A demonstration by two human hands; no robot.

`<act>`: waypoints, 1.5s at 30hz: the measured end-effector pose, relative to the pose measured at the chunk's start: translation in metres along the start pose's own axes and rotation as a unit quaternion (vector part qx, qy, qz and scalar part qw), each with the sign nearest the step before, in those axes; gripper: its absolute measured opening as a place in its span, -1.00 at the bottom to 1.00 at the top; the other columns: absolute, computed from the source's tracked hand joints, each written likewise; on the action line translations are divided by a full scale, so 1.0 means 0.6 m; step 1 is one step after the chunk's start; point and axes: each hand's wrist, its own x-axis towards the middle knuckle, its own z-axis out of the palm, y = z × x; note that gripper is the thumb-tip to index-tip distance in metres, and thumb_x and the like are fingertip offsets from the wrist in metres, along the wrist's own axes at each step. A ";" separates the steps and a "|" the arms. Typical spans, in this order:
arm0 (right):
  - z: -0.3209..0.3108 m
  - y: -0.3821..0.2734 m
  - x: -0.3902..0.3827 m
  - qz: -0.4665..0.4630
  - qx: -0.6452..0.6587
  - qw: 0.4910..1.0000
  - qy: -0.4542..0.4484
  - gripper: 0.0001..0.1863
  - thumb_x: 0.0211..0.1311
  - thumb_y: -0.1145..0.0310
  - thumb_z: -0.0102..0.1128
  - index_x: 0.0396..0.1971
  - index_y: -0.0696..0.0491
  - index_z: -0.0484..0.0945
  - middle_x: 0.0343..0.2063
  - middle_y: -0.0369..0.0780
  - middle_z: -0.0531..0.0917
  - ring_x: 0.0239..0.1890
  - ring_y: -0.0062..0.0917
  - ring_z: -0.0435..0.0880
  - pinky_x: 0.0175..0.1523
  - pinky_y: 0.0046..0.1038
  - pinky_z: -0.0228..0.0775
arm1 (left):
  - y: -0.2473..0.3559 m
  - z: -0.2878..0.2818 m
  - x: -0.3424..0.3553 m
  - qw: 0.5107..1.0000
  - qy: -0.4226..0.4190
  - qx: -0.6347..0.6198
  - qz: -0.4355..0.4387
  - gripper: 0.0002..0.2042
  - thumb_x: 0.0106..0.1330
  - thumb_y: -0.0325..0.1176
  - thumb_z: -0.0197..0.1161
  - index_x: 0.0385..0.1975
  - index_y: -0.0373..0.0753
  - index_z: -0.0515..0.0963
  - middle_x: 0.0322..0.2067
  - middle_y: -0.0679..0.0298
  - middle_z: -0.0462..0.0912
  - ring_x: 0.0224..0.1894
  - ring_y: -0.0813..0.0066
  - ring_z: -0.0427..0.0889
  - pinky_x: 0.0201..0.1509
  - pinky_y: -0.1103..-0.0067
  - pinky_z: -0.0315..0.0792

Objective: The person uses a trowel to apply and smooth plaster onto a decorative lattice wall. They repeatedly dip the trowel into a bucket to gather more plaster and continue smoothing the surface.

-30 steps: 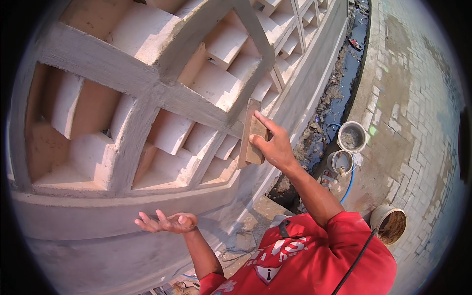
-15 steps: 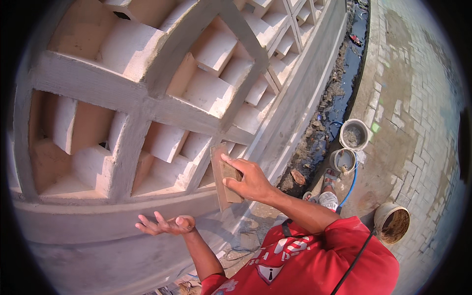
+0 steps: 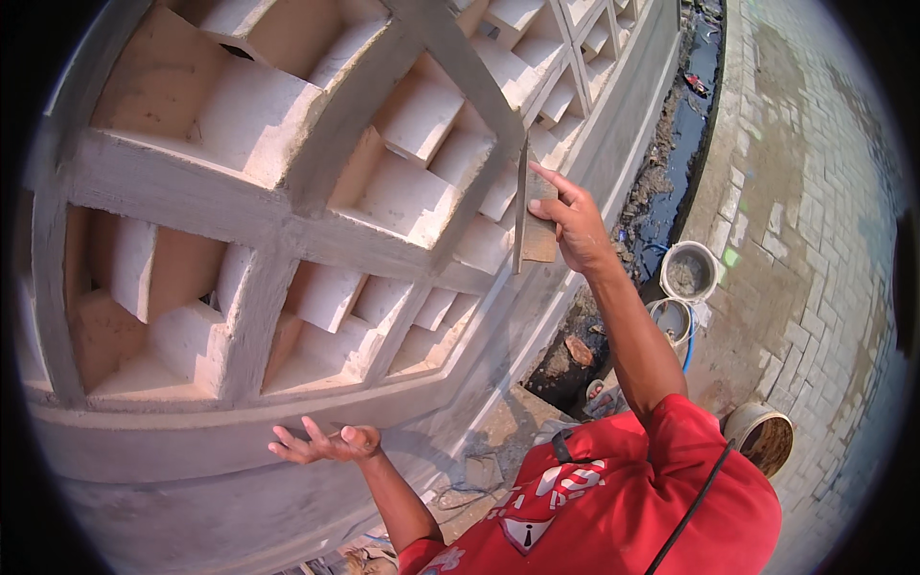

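Observation:
My right hand (image 3: 575,225) grips a flat plastering float (image 3: 530,230) with a brownish handle and a thin blade on its left, held up at the right part of the lattice wall (image 3: 307,234). This pale wall has square openings with angled inner slabs and grey rendered dividers. My left hand (image 3: 326,443) is open, palm turned up and fingers curled loosely apart, in front of the smooth grey band (image 3: 201,446) below the openings. It holds nothing.
A drainage channel (image 3: 685,134) with dark water and rubble runs along the wall's foot. Beside it are grey buckets (image 3: 709,268), a blue hose (image 3: 690,350) and a paved path (image 3: 805,240). A dirty bucket (image 3: 776,446) stands by my red-shirted body (image 3: 632,508).
My right hand with the float first moved down and left, then rose up and right, higher than at the start. My left hand has shifted only slightly.

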 end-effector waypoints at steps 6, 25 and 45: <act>0.050 0.016 0.044 -0.154 -0.290 0.939 0.105 -0.34 0.05 0.39 0.24 0.22 0.25 0.37 -0.09 0.03 0.63 -0.06 -0.29 0.65 0.10 -0.39 0.43 | 0.001 0.001 0.000 1.000 -0.005 0.016 0.004 -0.46 0.43 0.06 -0.26 0.23 -0.15 0.33 0.37 -0.07 0.07 0.46 -0.13 -0.18 0.38 -0.12 -0.17; 0.054 0.002 0.043 -0.118 -0.325 0.935 0.082 -0.36 0.06 0.40 0.22 0.19 0.30 0.37 0.05 0.12 0.56 0.10 -0.31 0.57 0.17 -0.40 0.38 | 0.005 0.000 0.004 0.998 -0.013 0.056 0.003 -0.47 0.42 0.05 -0.21 0.19 -0.19 0.37 0.36 -0.05 0.10 0.45 -0.11 -0.17 0.38 -0.10 -0.20; 0.130 0.055 -0.035 -0.100 -0.305 0.945 0.068 -0.34 0.06 0.41 0.20 0.21 0.33 0.34 -0.06 0.07 0.62 -0.07 -0.42 0.63 0.07 -0.44 0.44 | -0.009 -0.002 -0.008 1.000 0.000 -0.014 0.012 -0.48 0.36 -0.02 -0.17 0.20 -0.18 0.36 0.36 -0.05 0.06 0.45 -0.09 -0.16 0.40 -0.08 -0.15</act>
